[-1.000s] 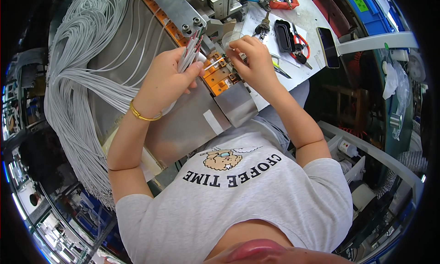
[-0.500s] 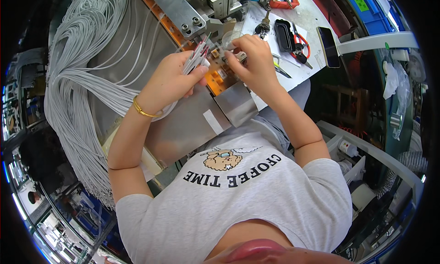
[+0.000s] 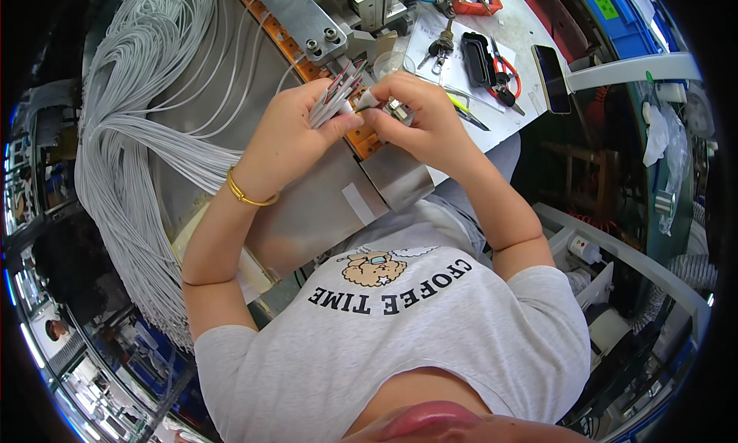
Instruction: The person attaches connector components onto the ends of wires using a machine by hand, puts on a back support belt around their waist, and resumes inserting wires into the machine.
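Grey cable bundle (image 3: pixel 115 147): it's sprawling from far left to near left, with one branch running right to the left hand (image 3: pixel 296 128).
Left hand: gripping narrow around a bunch of cable ends (image 3: pixel 332 101), which are poking out past the thumb and forefinger.
Where the ends are sitting: just far and right of the left palm, between the two hands; the left is clearly nearer since it's holding them.
Which way they're pointing: far and right, long axis slanting from near left to far right, tips fanning a little.
Orange fixture (image 3: pixel 365 144): lying under both hands, its length running far left to near right, so roughly crossing the ends.
Small white piece (image 3: pixel 367 101): showing just right of the bunch; can't tell if it's a cable tip.
Right hand (image 3: pixel 415 112): pinching that piece, fingertips facing left.
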